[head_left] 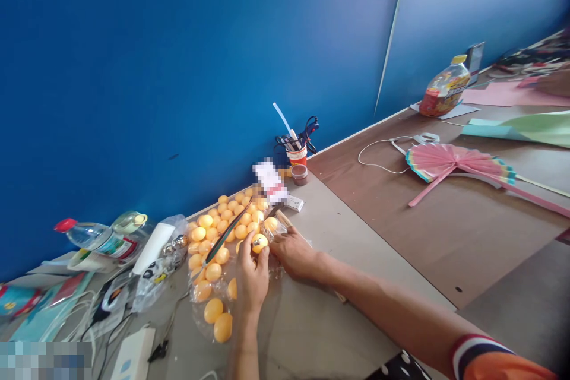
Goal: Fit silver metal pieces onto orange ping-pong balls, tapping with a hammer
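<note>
My left hand (253, 276) is closed round an orange ball (259, 243) that has a small dark mark or piece on its top. Just to its right, my right hand (294, 254) reaches in with bent fingers at some clear plastic; its fingertips are partly hidden, and what they hold cannot be made out. Several more orange balls (214, 272) lie in clear plastic bags left of and behind my hands. A dark, slim tool (227, 231) rests across them. Under my right hand a thin wooden strip (283, 219) shows in part.
Behind stand a cup of pens (297, 155) and a small lidded jar (299, 175). Leftward lie a water bottle (95, 238), cables and a white power strip (133, 356). To the right are a pink paper fan (454, 163) and a drink bottle (445, 88).
</note>
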A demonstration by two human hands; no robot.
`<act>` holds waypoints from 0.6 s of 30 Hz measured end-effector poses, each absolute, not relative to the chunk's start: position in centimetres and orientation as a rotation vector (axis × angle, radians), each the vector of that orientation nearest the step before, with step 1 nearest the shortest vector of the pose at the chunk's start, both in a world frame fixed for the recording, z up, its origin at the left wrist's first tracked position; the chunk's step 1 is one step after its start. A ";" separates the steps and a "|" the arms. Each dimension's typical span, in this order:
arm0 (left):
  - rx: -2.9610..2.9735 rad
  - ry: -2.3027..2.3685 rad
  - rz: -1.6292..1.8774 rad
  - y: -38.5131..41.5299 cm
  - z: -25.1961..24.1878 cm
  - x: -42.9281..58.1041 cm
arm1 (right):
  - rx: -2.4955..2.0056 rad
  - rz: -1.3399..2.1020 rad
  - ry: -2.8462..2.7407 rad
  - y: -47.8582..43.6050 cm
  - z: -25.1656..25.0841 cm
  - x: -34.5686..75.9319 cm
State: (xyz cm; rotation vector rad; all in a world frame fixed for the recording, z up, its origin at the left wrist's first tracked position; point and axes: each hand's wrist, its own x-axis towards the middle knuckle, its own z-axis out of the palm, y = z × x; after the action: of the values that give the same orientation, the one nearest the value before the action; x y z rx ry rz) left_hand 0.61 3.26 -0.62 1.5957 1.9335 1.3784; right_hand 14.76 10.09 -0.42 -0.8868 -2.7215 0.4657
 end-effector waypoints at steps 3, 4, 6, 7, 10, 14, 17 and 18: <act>1.620 1.940 1.383 3.3 -0.6 0.6 | -0.918 0.456 -2.690 10.2 -0.5 14.6; 1.624 1.946 1.386 3.3 -0.6 0.6 | -0.921 0.452 -2.673 10.2 -0.6 14.6; 1.616 1.950 1.381 3.3 -0.6 0.6 | -0.916 0.440 -2.655 10.3 -0.8 14.5; 1.608 1.944 1.374 3.3 -0.6 0.6 | -0.909 0.429 -2.660 10.3 -0.9 14.4; 1.600 1.928 1.368 3.2 -0.7 0.7 | -0.884 0.397 -2.693 10.4 -1.2 14.2; 1.627 1.937 1.384 3.2 -0.6 0.8 | -0.861 0.395 -2.678 10.5 -1.7 14.1; 1.646 1.950 1.402 3.3 -0.2 1.0 | -0.863 0.431 -2.642 10.5 -1.5 14.2; 1.654 1.957 1.408 3.3 -0.1 1.1 | -0.870 0.458 -2.618 10.5 -1.4 14.3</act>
State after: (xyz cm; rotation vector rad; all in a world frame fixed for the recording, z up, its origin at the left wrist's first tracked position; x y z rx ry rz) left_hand 1.10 3.27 -0.07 1.6536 1.9567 1.4078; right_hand 14.26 10.51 -1.38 -0.8701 -2.6182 0.4582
